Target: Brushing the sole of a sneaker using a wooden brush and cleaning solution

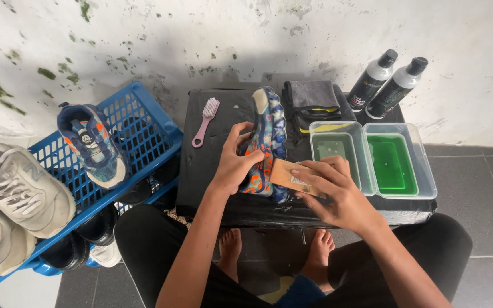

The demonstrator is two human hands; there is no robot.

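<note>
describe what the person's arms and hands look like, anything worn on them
Both arms are bare from above the elbow down: no sleeves show in the picture. The left hand and right hand wear no gloves, and no watch, bracelet or ring is visible on either. The fingernails look short and plain. Dark trousers cover the legs below the arms.

wooden brush [295,178], fabric sneaker [266,142], clear glossy plastic tubs [372,134], blue plastic crate [138,122]
</note>
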